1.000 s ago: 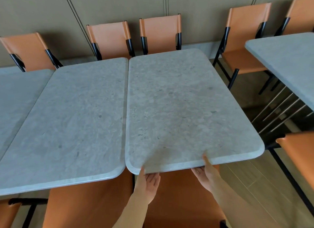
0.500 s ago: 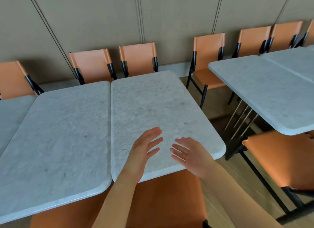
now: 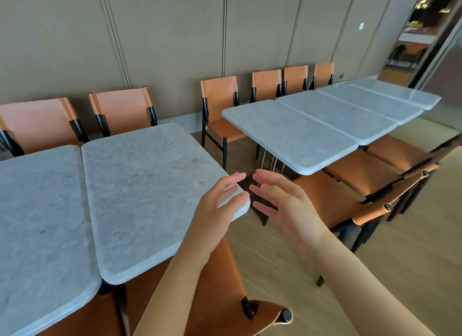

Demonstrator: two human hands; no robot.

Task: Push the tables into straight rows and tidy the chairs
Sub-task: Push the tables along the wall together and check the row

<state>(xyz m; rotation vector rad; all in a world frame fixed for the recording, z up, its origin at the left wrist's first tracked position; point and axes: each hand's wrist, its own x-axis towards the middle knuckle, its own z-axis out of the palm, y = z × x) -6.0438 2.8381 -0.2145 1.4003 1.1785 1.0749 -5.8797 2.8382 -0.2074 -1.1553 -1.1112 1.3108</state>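
Two grey stone-topped tables stand side by side in front of me; the right one [image 3: 150, 190] butts against the left one [image 3: 40, 215]. My left hand [image 3: 220, 210] hovers open over the right table's near right corner, fingers spread. My right hand [image 3: 285, 205] is raised open just past that corner, over the floor gap. Neither hand holds anything. A second row of several grey tables [image 3: 295, 135] runs away to the right. An orange chair [image 3: 220, 293] is tucked under the near table below my arms.
Orange chairs with black frames [image 3: 120, 110] line the beige wall behind the tables; one chair [image 3: 220, 115] stands in the gap between rows. More orange chairs [image 3: 370, 175] sit along the near side of the right row. Wooden floor [image 3: 400, 260] lies to the right.
My hands let go of the near table's front edge and lifted up open. They drifted right to the table's corner while my view turned right, bringing the second row in.
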